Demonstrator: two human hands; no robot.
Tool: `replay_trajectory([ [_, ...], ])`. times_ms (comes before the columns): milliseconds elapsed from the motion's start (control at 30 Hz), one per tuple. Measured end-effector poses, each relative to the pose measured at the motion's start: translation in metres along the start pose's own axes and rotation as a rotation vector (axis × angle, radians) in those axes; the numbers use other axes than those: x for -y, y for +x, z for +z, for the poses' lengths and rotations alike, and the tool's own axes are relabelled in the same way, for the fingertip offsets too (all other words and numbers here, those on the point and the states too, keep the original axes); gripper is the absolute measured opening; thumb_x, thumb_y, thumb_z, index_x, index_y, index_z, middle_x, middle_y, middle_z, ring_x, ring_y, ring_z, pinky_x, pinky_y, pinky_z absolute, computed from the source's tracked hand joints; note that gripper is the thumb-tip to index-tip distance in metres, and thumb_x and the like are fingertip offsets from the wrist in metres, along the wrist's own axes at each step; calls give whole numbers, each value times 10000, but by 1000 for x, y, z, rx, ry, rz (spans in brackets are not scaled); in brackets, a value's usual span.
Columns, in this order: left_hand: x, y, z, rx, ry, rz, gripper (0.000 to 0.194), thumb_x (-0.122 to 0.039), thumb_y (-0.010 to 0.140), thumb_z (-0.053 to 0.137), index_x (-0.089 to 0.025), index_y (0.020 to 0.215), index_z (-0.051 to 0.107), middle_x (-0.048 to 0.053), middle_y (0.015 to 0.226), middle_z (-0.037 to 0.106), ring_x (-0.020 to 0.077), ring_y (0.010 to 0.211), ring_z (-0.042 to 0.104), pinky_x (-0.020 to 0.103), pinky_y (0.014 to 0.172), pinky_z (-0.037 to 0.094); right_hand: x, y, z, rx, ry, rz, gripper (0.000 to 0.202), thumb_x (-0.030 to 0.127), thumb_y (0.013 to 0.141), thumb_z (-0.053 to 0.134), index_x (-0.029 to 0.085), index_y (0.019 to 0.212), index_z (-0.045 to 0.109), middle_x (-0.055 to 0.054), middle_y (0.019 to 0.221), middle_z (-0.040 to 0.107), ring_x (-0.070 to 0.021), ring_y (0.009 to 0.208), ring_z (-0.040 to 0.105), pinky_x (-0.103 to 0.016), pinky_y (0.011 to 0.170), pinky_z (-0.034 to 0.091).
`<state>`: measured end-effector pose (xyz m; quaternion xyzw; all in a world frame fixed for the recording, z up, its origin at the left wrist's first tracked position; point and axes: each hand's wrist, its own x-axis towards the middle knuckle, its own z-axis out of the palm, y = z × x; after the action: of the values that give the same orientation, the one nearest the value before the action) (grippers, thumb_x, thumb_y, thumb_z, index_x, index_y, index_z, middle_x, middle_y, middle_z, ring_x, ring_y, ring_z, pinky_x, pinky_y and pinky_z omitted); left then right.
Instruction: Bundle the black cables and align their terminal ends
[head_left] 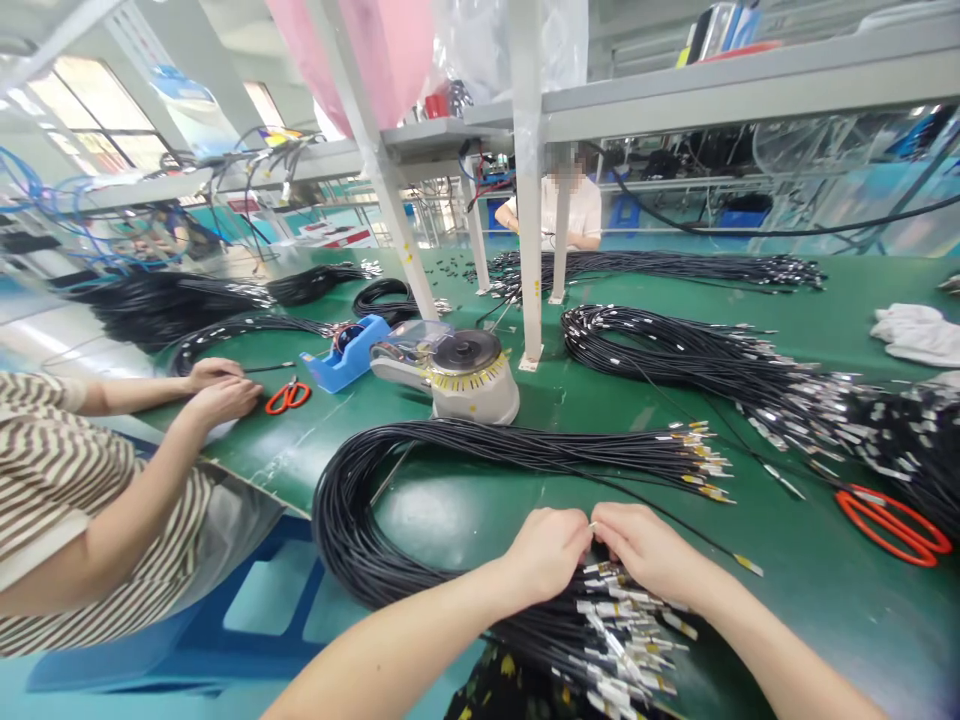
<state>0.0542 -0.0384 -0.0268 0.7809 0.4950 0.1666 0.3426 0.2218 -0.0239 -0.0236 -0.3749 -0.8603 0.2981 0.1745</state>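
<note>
My left hand (551, 552) and my right hand (639, 545) meet fingertip to fingertip at the table's near edge. Both are closed in a pinch on a cable end, of which only a small pale tip shows; the fingers hide most of it. Under and around them lies a thick looped bundle of black cables (352, 520), its near ends carrying white and silver tags (619, 640). The bundle's other ends, with yellow and white tips (701, 465), point right on the green table (510, 500). One stray cable with a yellow tip (748, 565) lies beyond my right hand.
Behind the bundle stand a white round label dispenser (472, 395) and a blue tape dispenser (345, 355). Red-handled scissors (892, 525) lie right, another orange-handled pair (288, 397) left. A co-worker's hands (221, 390) are at left. More cable bundles (660, 345) and shelf posts (531, 250) stand behind.
</note>
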Motion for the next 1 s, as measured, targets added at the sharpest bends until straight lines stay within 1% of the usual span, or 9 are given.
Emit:
replay_trajectory([
  [267,-2,3,-6,-54,-308,13,264,-247,794,391,-168,577,520,-7,540,556,133,537,523,255,569,407,3,4,-9,-4,67,13,322,201,913,286,189,636,449,20,596,499,-120,561,480,-223,547,370],
  [367,3,-4,-22,-134,-493,20,275,-282,793,420,-153,598,565,20,583,590,139,558,540,243,530,416,14,0,-15,44,104,61,246,240,911,309,187,813,528,9,680,567,-125,606,523,-219,569,407],
  [433,13,-15,-41,-312,-603,3,293,-315,808,418,-144,641,588,49,665,612,151,648,555,247,574,425,27,-6,-12,113,44,69,167,280,852,441,204,962,541,-1,760,596,-151,673,545,-247,617,432],
  [500,29,-29,-65,-561,-691,-28,292,-343,825,405,-148,719,594,63,775,613,155,753,554,256,651,426,39,-13,-3,140,-113,20,288,319,735,595,221,1002,554,-26,863,610,-203,777,555,-312,701,444],
  [667,57,-63,-119,-993,-764,-56,263,-378,833,413,-202,893,598,66,1061,564,172,954,516,282,754,415,52,-30,26,-45,-539,-129,505,288,576,727,198,1049,573,-133,1107,589,-317,890,557,-434,741,446],
  [733,54,-71,-125,-876,-588,30,194,-328,799,506,-199,841,645,73,1082,568,199,996,499,316,818,397,50,-36,32,-129,-627,-200,511,269,582,727,195,1062,570,-135,1125,592,-319,903,564,-428,746,449],
  [833,42,-77,-120,-485,-229,218,118,-221,760,581,-216,798,692,74,1046,599,219,1011,476,364,902,348,46,-45,34,-229,-672,-245,448,281,620,698,177,1039,578,-107,1066,628,-299,923,565,-408,783,440],
  [867,39,-77,-117,-447,-199,258,135,-202,764,576,-230,823,694,71,1052,597,219,1015,469,371,910,342,45,-48,33,-246,-679,-242,439,287,628,690,172,1037,578,-104,1059,630,-295,930,562,-403,791,437],
  [1000,43,-74,-105,-663,-395,225,167,-204,779,564,-237,894,681,74,1080,538,204,960,478,331,811,391,45,-54,32,-238,-707,-243,464,281,629,686,165,1063,568,-120,1079,616,-295,950,553,-402,796,436],
])
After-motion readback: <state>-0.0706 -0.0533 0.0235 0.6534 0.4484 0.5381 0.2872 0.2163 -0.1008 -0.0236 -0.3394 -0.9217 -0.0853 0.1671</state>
